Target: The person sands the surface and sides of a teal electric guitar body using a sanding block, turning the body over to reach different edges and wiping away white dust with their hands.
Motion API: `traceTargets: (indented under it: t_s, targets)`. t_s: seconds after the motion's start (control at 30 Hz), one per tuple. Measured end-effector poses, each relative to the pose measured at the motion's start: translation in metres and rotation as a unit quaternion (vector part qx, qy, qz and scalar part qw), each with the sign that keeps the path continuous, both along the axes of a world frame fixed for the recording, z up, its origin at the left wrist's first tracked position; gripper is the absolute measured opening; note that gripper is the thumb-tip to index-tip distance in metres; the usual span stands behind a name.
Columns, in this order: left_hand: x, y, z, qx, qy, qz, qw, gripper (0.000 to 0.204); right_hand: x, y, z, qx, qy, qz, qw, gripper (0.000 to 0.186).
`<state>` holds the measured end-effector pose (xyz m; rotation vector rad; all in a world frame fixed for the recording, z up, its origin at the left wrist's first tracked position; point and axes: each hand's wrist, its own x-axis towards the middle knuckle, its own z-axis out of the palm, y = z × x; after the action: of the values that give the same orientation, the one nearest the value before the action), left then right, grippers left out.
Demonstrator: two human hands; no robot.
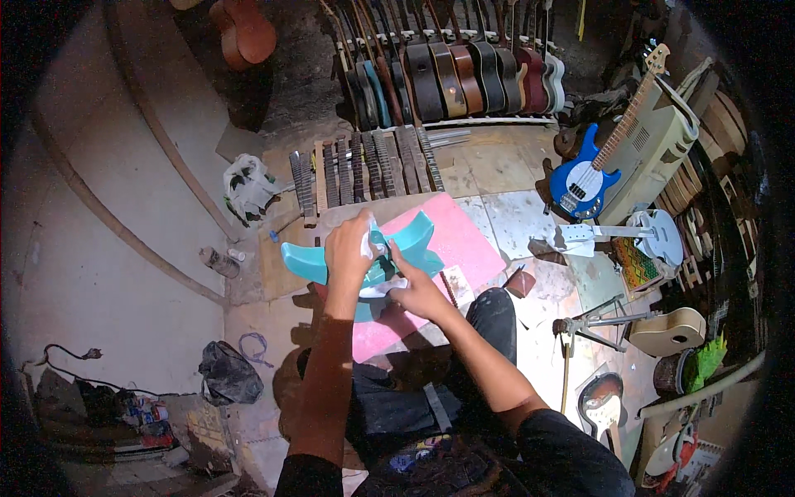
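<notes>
Turquoise guitar body [319,258] half hidden under both hands [349,246], gripping white cloth [368,245].

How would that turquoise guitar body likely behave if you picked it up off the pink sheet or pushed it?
The turquoise guitar body looks like a thick, solid slab, so probably stiff and fairly heavy for its size. Lying flat on the pink sheet, it seems unlikely to roll or tip. Its glossy finish may be slippery; the left hand and right hand both steady it.
</notes>
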<state>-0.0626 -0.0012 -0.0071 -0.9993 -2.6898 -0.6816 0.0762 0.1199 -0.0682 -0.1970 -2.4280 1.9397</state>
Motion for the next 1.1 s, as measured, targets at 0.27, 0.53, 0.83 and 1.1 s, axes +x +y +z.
traceTargets:
  t_s: [0.27,0.53,0.83,1.1]
  targets:
    - [-0.007,-0.002,-0.008,0.01,-0.007,-0.033,0.999,0.05,0.036,0.029,-0.006,-0.346,-0.06,0.011,0.936,0.061]
    - [0.011,0.004,0.005,-0.005,0.008,-0.009,1.0,0.052,0.063,0.024,-0.013,-0.381,-0.107,-0.139,0.908,0.062]
    - [0.008,0.003,0.003,-0.033,-0.006,0.021,0.999,0.039,0.043,0.019,-0.06,0.123,0.155,-0.258,0.946,0.049]
    - [0.002,0.009,-0.001,-0.018,-0.002,0.004,1.0,0.041,0.008,0.037,-0.072,0.44,0.2,-0.116,0.868,0.086]
